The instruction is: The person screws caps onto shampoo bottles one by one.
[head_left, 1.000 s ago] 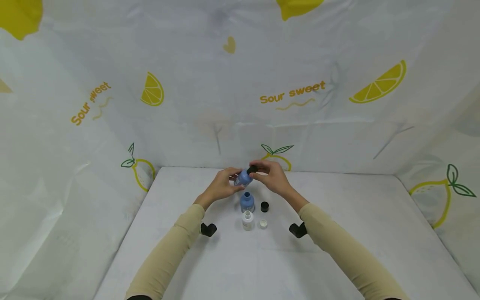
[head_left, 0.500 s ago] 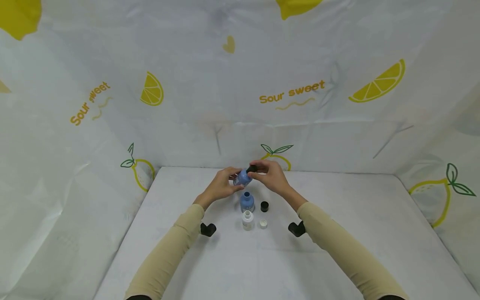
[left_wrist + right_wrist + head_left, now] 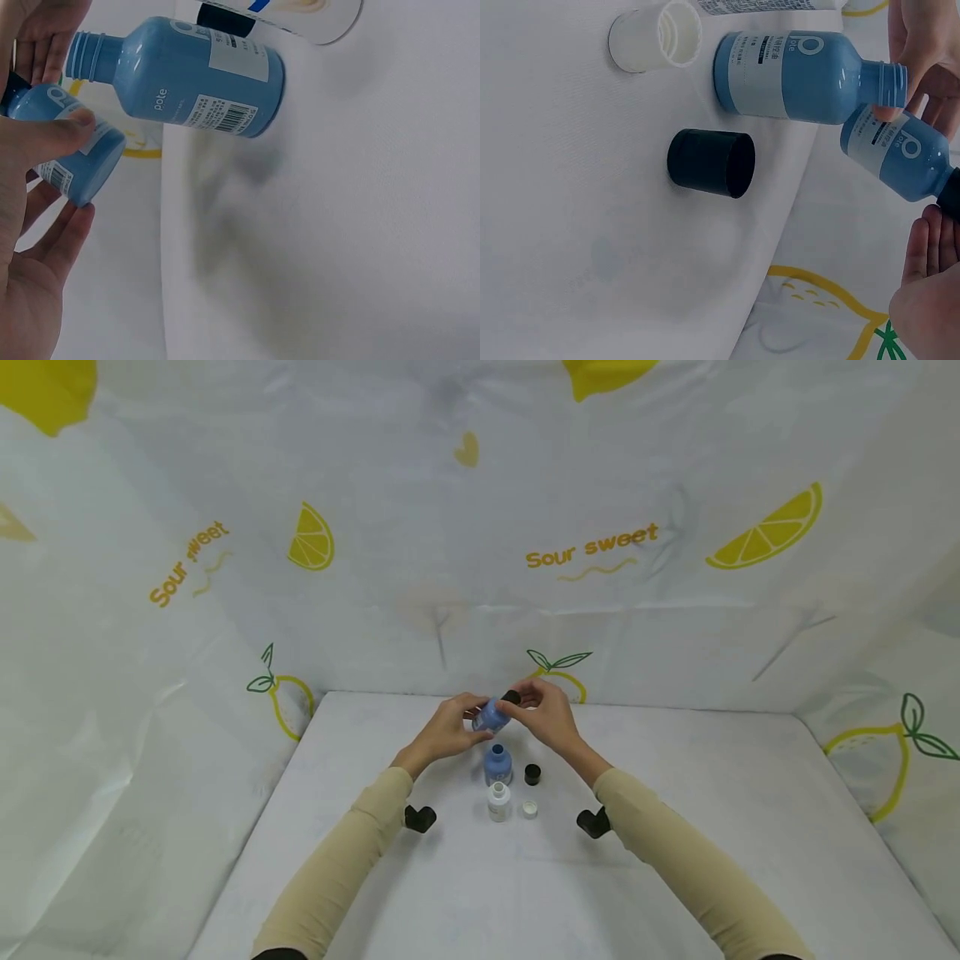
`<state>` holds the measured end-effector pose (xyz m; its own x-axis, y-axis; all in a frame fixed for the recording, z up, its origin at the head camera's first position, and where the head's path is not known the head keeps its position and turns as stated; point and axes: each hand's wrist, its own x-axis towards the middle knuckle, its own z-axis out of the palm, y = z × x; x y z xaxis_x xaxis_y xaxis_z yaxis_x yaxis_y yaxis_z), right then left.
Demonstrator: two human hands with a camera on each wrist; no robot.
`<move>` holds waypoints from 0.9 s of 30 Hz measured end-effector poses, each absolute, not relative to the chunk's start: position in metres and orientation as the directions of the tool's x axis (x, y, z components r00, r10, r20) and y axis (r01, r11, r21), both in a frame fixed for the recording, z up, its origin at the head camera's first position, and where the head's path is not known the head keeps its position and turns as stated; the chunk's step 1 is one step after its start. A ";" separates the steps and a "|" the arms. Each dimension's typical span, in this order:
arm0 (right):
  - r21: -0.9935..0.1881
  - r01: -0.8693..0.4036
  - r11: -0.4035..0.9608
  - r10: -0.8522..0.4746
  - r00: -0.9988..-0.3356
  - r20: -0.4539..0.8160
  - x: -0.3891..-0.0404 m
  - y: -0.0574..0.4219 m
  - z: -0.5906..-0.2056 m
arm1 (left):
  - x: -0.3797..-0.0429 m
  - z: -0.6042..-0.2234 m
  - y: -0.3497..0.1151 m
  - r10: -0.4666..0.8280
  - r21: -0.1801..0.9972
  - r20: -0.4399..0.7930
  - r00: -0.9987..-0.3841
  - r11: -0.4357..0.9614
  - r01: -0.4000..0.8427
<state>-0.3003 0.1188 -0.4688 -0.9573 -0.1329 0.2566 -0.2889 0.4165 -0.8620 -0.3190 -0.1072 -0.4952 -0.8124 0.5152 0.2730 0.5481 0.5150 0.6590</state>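
Note:
Tilted above the table is a small blue bottle (image 3: 490, 717), its black cap (image 3: 512, 697) pointing up and right. My left hand (image 3: 447, 728) grips its body, thumb across the label in the left wrist view. At the cap is my right hand (image 3: 549, 712), thumb near the bottle's neck and fingers on the far side; the right wrist view shows its fingertips (image 3: 931, 232) by the cap. Below stands a larger uncapped blue bottle (image 3: 498, 767), with an uncapped white bottle (image 3: 498, 802) in front of it.
A loose black cap (image 3: 532, 774) lies right of the larger blue bottle. A white cap (image 3: 530, 810) rests beside the white bottle. Behind the white table (image 3: 675, 793) hangs a pale sheet (image 3: 420, 552) with lemon prints.
The right fingers have shifted on the black cap, more of which now shows. The held bottle stays nearly in place, and the head view has moved slightly.

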 end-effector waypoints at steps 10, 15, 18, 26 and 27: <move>-0.870 -0.270 0.413 -0.192 -0.959 0.207 -0.298 0.122 -0.466 | -0.318 -0.495 -0.107 0.515 0.671 0.259 -0.817 0.513 0.536; -0.895 -0.307 0.323 -0.301 -0.930 0.210 -0.301 0.131 -0.463 | -0.317 -0.495 -0.108 0.509 0.679 0.250 -0.824 0.514 0.524; -0.912 -0.324 0.251 -0.369 -0.903 0.219 -0.304 0.137 -0.461 | -0.317 -0.495 -0.108 0.508 0.676 0.247 -0.825 0.520 0.522; -0.903 -0.388 0.183 -0.450 -0.850 0.274 -0.307 0.138 -0.459 | -0.315 -0.492 -0.109 0.513 0.680 0.248 -0.822 0.512 0.525; -0.903 -0.391 0.180 -0.450 -0.849 0.277 -0.307 0.137 -0.459 | -0.315 -0.491 -0.109 0.514 0.681 0.248 -0.821 0.510 0.525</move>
<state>-0.3073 0.1369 -0.4587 -0.8487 -0.4504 0.2773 -0.3906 0.1803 -0.9027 -0.3150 -0.1087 -0.4908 -0.8210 0.5144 0.2478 0.5251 0.5097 0.6815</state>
